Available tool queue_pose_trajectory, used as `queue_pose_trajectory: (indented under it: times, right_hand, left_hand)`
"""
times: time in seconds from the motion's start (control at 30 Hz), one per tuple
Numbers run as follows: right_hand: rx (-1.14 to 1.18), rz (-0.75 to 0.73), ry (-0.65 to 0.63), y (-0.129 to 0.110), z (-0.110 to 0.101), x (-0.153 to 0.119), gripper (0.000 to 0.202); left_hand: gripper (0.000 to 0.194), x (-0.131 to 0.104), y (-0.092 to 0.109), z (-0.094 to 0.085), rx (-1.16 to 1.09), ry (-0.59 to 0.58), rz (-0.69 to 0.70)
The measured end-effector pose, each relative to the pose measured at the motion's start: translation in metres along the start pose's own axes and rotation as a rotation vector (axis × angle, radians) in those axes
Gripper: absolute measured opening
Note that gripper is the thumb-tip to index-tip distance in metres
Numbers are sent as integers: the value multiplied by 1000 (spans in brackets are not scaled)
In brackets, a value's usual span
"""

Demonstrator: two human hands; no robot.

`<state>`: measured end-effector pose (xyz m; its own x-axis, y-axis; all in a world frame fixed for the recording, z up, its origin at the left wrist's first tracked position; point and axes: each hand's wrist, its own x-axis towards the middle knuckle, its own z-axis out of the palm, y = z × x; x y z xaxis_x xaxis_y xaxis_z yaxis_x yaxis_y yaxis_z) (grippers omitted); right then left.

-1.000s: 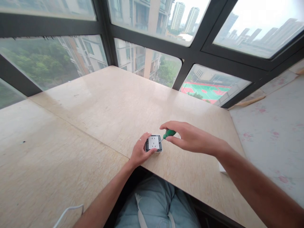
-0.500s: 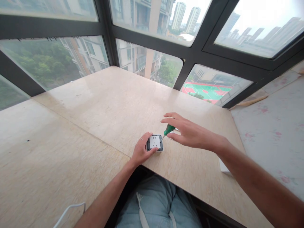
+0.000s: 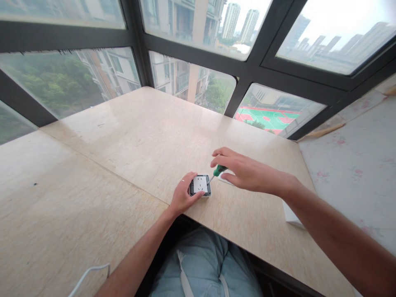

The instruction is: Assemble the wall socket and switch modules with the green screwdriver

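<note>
A wall socket (image 3: 200, 185) with a white face and a dark grey surround sits in a white box on the stone-patterned sill. My left hand (image 3: 185, 194) grips it from the left, thumb along the near edge and fingers at the far side. In my right hand (image 3: 238, 167) is a green-handled screwdriver (image 3: 219, 170), slanted, its tip at the right side of the socket's surround. The thumb and fingers hold the handle; some fingers stick out to the left. Behind the right hand lies a white piece (image 3: 227, 178), partly covered by it.
The wide beige sill (image 3: 117, 136) runs to dark window frames (image 3: 198, 51). A white block-like object (image 3: 293, 216) lies beneath my right forearm, by the papered wall (image 3: 346, 177). A white cable (image 3: 89, 272) lies at lower left, beside my left forearm.
My right hand's grip on the screwdriver has shifted slightly, and more of the white piece behind it shows. The left hand still holds the socket; the whole view has drifted a little.
</note>
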<state>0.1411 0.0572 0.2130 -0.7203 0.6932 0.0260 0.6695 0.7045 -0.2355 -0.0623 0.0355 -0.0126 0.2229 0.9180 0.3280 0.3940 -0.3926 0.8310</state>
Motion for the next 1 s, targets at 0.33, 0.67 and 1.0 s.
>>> queue_pose_trajectory:
  times: [0.33,0.67,1.0]
  right_hand:
    - [-258,265,-16,-2,5,10,20]
    - [-331,515,-35,-12,6,12,48]
    - [-7,91,-1,2,3,2,39]
  left_hand:
    - [60,1,1,0,5,-11,12]
    - [56,1,2,-1,-7,-16,22]
    - [55,2,2,-1,4,-19,35]
